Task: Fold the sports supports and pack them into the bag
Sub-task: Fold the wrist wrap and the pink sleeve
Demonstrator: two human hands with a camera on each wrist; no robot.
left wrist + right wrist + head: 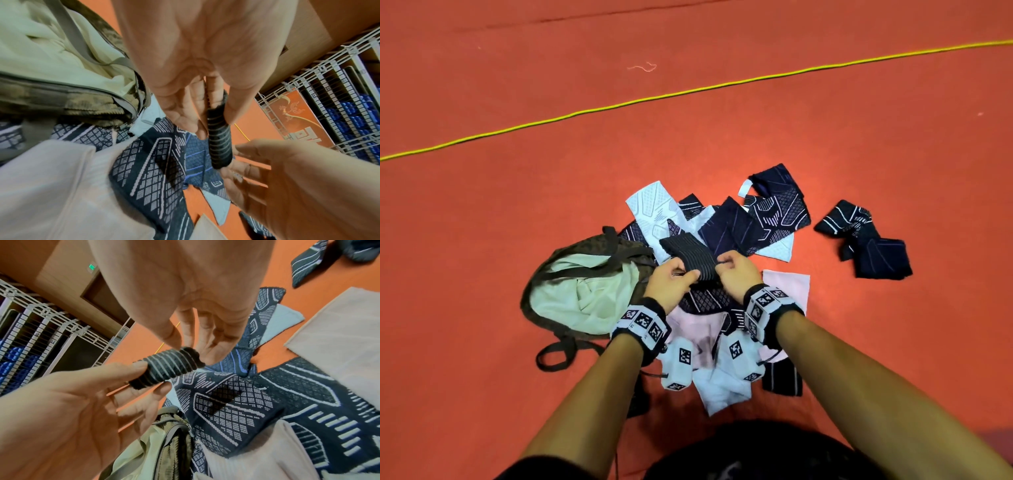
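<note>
A black ribbed support with thin pale stripes [685, 251] is held above the pile, folded into a thick band [219, 138]. My left hand [671, 277] pinches its left end between thumb and fingers. My right hand [738, 270] grips its right end [185, 360] with the fingertips. The bag [578, 291], brown with a pale green lining, lies open on the floor just left of my left hand. Under and around my hands lie several loose supports: navy patterned [774, 212], white [654, 205] and pink [787, 284].
Two dark supports [866, 236] lie apart on the red floor to the right. A yellow cord [688, 90] runs across the floor farther off. A white wire rack [339, 113] with blue items stands by the wall.
</note>
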